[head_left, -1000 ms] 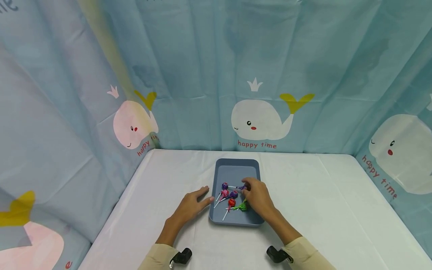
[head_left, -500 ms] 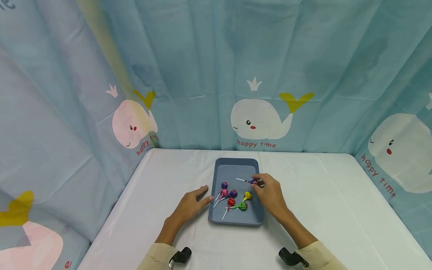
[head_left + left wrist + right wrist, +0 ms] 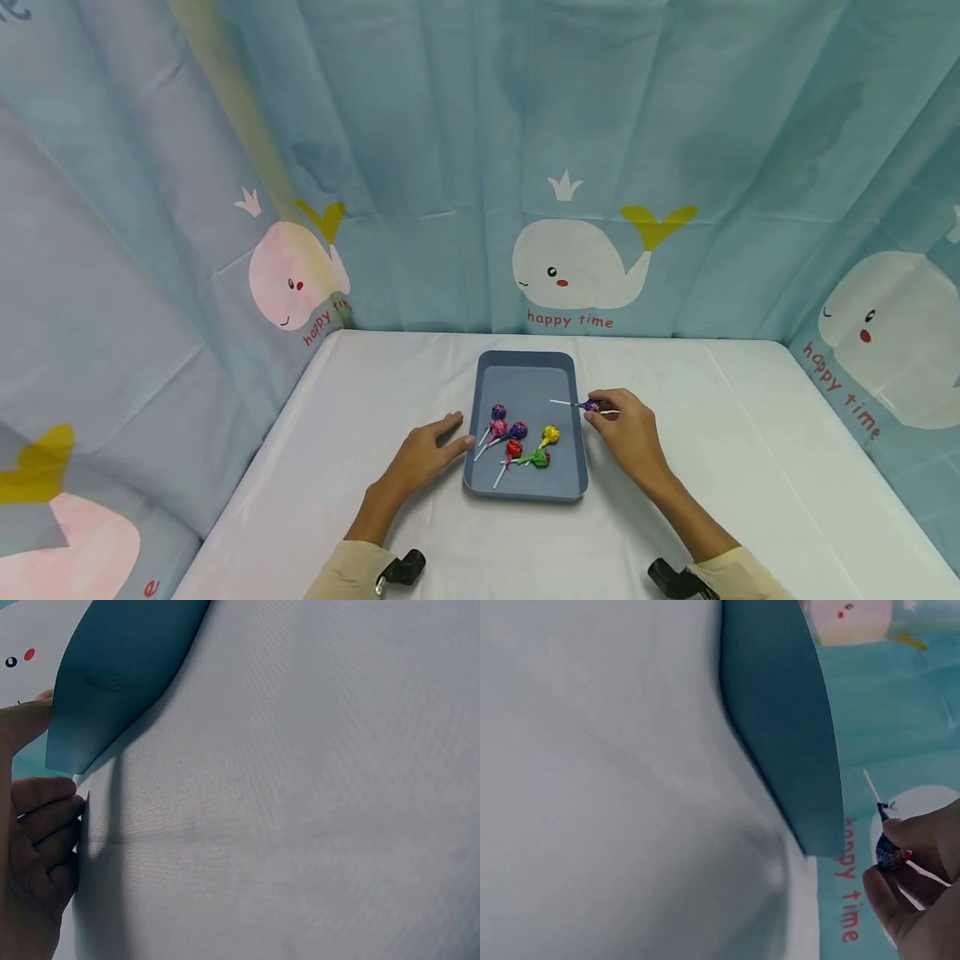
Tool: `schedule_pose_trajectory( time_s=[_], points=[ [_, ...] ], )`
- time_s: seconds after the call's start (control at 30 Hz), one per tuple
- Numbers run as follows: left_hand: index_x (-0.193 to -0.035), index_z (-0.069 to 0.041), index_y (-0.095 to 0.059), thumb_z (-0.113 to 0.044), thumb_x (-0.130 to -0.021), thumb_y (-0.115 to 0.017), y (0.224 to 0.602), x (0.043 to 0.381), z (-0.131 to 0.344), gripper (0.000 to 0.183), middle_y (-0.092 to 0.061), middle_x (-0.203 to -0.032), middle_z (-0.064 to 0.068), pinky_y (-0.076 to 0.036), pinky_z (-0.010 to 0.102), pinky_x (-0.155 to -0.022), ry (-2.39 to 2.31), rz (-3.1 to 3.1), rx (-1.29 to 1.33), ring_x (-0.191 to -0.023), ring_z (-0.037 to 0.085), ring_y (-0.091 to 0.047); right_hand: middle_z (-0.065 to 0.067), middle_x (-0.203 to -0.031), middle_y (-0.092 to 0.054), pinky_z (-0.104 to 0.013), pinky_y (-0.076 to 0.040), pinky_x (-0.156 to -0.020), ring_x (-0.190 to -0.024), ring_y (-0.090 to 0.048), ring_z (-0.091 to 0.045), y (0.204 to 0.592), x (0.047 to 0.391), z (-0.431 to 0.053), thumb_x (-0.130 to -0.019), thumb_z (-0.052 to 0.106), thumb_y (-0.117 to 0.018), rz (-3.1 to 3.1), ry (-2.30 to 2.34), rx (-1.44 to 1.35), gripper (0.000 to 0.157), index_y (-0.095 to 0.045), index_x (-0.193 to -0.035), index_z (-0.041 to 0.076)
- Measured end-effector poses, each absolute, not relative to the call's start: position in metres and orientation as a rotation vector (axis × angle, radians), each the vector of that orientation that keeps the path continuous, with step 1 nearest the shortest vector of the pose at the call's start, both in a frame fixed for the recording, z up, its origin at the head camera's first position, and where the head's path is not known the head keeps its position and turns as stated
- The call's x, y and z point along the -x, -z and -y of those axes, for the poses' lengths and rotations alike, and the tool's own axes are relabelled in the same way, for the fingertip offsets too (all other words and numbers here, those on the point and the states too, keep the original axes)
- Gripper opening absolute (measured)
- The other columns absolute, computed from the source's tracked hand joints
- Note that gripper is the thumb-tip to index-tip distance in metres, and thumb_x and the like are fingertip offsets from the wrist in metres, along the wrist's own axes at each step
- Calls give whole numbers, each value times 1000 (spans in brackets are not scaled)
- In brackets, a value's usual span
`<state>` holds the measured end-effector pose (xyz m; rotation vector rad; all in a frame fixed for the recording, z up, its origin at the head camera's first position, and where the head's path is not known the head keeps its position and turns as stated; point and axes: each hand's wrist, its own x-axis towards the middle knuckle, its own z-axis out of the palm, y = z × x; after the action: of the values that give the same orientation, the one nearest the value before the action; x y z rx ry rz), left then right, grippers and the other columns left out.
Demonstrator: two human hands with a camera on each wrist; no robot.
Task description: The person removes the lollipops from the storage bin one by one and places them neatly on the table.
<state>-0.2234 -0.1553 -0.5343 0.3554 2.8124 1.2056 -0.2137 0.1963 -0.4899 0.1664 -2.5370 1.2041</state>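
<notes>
My right hand pinches a purple-wrapped lollipop by its candy end, just past the right rim of the grey-blue tray. Its white stick points left over the tray. The right wrist view shows thumb and fingertips on the dark blue and red wrapper. On the other side, my left hand rests with its thumb against the tray's left rim, fingers relaxed. Inside lie a yellow lollipop, a green one, a red one, a pink one and two purple ones.
The tray stands on a table with a white cloth. Blue curtains printed with whales hang behind it and on both sides. A black wrist camera sits at each sleeve.
My right hand has lifted the purple lollipop from among the others and carried it right, past the tray's rim. The yellow lollipop has come into view. My left hand stays put.
</notes>
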Motion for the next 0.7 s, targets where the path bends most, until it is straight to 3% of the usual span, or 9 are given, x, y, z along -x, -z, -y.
schedule_pose_trajectory(
  time_s=[0.17,0.33,0.7],
  points=[
    [-155,-9,-55,-61,-99,-66,536,224,156,78,-55,-158,10,-35,55,-126,-1198,-2817,-359,-151,34,-47,-14,-111,-76,-29,-65,-80,-96,-77,-31,493,212,-214,-91,3,-83,2519,-1169,-139,26,-78,-116,1],
    [-155,-9,-55,-61,-99,-66,535,224,156,78,-55,-158,10,-35,56,-126,-1198,-2815,-353,-151,34,-47,-14,-109,-78,-18,-55,-70,-93,-78,-32,494,211,-227,-89,3,-85,2498,-1134,-140,26,-79,-114,1],
    [-155,-8,-55,-61,-99,-67,535,224,156,78,-55,-158,10,-35,55,-126,-1201,-2821,-372,-151,34,-46,-17,-113,-73,-9,-54,-75,-98,-77,-34,503,211,-252,-92,1,-81,2520,-1117,-95,26,-77,-118,-1]
  ],
)
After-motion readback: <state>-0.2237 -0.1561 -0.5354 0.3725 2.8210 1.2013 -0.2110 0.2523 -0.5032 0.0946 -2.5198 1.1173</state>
